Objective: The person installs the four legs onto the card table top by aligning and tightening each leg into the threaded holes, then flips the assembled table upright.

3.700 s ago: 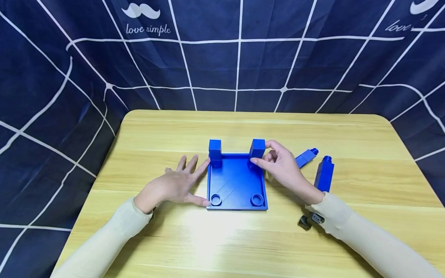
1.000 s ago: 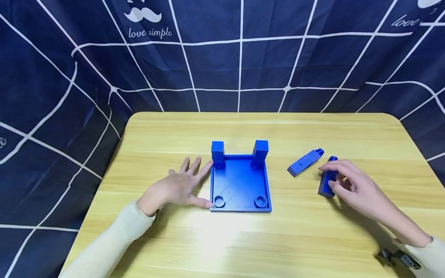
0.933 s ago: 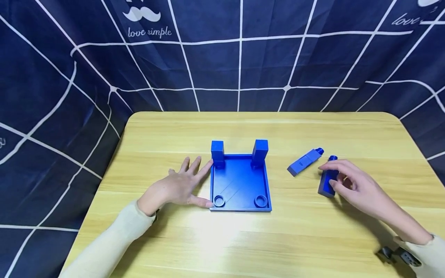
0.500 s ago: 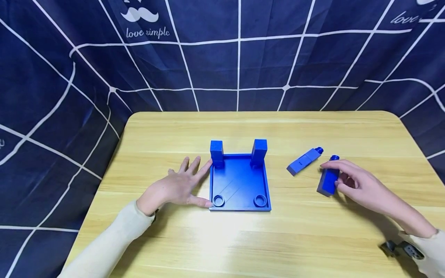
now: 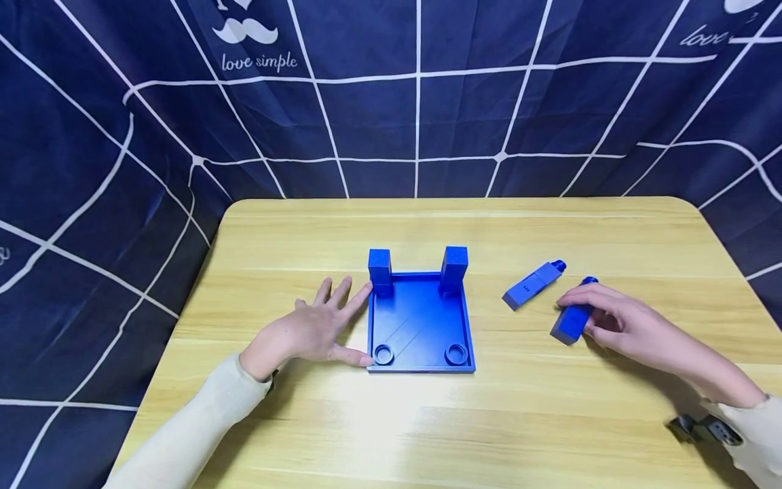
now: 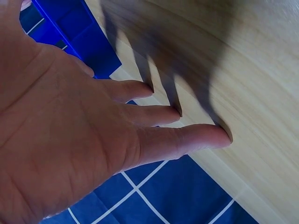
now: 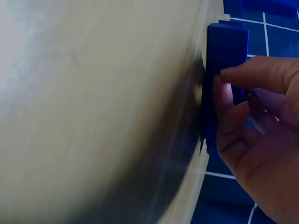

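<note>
A square blue tray-like base lies on the table, with a round socket at the front left corner and another socket at the front right. Blue square posts stand upright at its back corners, one on the left and one on the right. My left hand is spread beside the base, thumb and index fingertips at its left edge. Off to the right, my right hand pinches a loose blue post with a round peg end pointing away. The right wrist view shows thumb and fingers against this post.
Another loose blue post lies slantwise between the base and my right hand, its peg toward the back right. The wooden table is bordered at the back and sides by a dark blue cloth with white grid lines.
My right hand has left the standing back right post and moved right to the loose post, gripping it and shifting its near end slightly left. My left hand stays in place.
</note>
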Tool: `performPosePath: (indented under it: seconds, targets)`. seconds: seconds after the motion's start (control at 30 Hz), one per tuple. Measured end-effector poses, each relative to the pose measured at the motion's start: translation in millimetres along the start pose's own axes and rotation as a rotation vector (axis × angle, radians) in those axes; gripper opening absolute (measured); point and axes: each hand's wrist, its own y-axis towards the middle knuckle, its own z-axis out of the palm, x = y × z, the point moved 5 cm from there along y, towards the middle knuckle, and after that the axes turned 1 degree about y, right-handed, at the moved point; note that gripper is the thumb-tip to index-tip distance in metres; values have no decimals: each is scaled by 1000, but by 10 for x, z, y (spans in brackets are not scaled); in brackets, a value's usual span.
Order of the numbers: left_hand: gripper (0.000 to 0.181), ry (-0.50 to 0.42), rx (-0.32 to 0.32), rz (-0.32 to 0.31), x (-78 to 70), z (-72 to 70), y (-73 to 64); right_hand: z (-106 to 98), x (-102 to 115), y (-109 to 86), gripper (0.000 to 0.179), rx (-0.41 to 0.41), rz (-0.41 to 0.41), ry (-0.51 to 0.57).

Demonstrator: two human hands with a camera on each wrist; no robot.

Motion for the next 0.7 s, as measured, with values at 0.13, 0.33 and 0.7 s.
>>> performPosePath:
  seconds: [0.13, 0.33, 0.7]
  targets:
    - [128, -2, -6, 6, -2, 0, -7, -3, -20, 34, 66, -18, 6, -133]
    - [128, 7, -8, 13, -1, -6, -14, -20, -19, 68, 62, -26, 52, -272]
    - [128, 5, -3, 9, -2, -14, -7, -70, 10, 80, 54, -61, 81, -347]
